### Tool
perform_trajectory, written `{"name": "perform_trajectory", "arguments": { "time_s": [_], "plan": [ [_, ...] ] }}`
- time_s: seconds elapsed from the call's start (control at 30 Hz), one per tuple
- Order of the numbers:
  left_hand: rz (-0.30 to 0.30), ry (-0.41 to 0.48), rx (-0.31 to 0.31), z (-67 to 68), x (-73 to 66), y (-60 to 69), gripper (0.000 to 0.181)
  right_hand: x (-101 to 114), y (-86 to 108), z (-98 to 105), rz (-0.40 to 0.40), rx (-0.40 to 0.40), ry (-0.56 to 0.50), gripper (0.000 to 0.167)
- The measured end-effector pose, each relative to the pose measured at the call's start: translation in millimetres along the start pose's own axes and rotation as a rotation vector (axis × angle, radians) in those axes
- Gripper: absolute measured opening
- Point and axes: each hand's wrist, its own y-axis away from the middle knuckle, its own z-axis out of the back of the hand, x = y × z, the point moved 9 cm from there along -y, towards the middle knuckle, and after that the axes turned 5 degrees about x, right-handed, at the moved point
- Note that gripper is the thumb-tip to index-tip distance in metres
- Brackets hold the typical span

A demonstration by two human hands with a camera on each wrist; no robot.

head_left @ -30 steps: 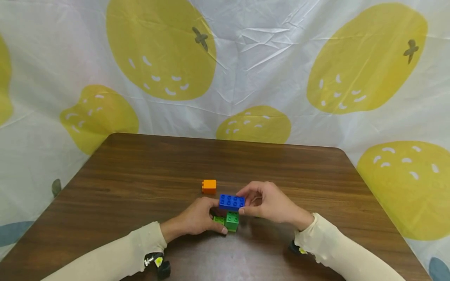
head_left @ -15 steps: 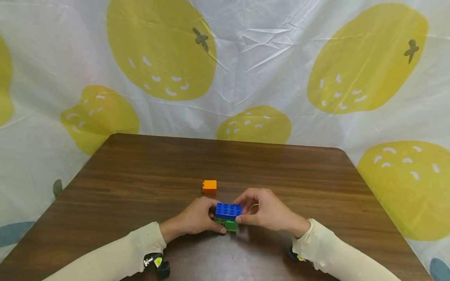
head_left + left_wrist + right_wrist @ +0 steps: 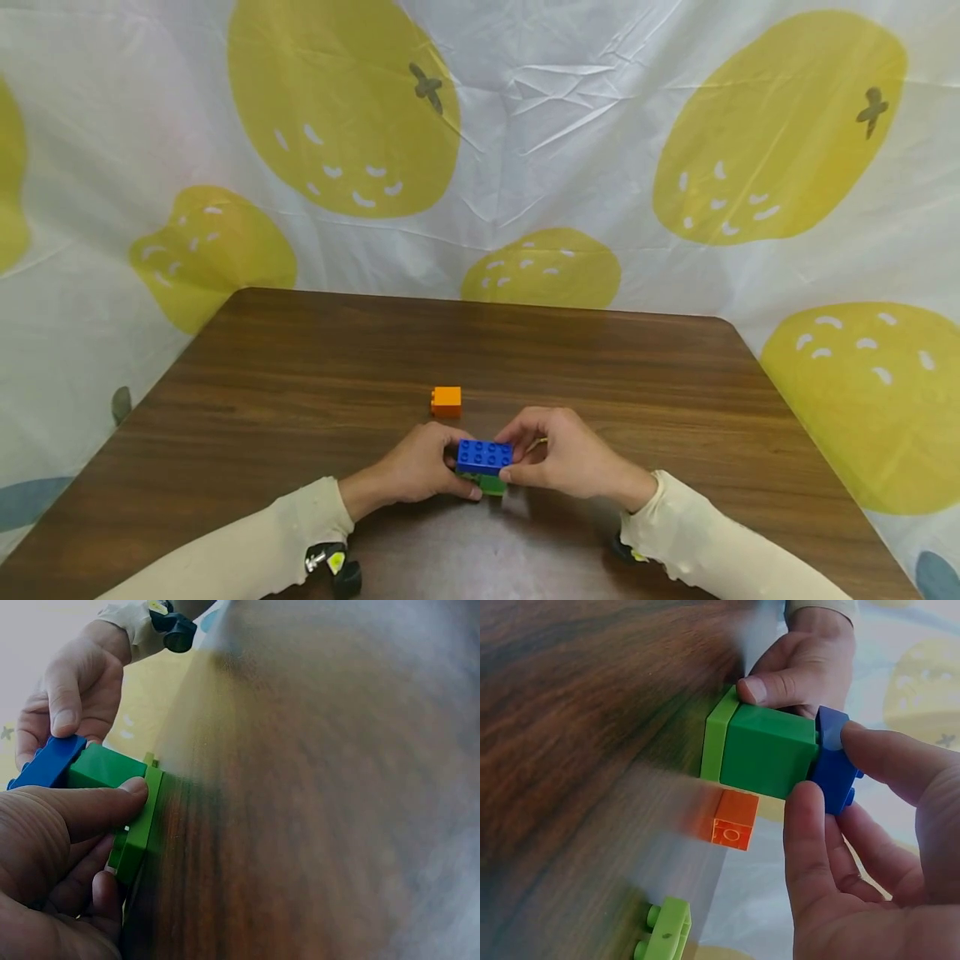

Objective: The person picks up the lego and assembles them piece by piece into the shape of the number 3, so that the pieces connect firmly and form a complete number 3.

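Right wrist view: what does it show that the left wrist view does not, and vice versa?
Only the right wrist view shows the orange brick and a separate light green brick. Only the left wrist view shows a black device at the wrist of the right hand. Both show the left hand, right hand, blue brick, dark green brick, light green base brick and table.

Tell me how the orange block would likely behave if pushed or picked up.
The orange block would probably slide rather than roll, since its sides are flat. It is likely light, as its ringed end looks hollow in the right-wrist view. Its crisp edges suggest it would stay stiff when pinched.
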Motion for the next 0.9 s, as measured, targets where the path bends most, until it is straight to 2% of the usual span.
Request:
{"name": "perform_trajectory", "arguments": {
  "time_s": [0.23, 0.43, 0.9],
  "plan": [
    [0.002, 0.003, 0.005, 0.7, 0.5, 0.0, 0.037, 1, -1.1, -1, 0.028, -0.001, 0.008, 0.028],
    [-0.008, -0.01, 0.002, 0.9, -1.8, -1.2, 0.039, 7, -4.6, 0, 0.077, 0.016, 0.059, 0.027],
    [-0.026, -0.084, 0.005, 3.6, -4.6, -5.6, 0.04, 2, -12.5, 1, 0.059, 0.046, 0.073, 0.028]
  ]
}}
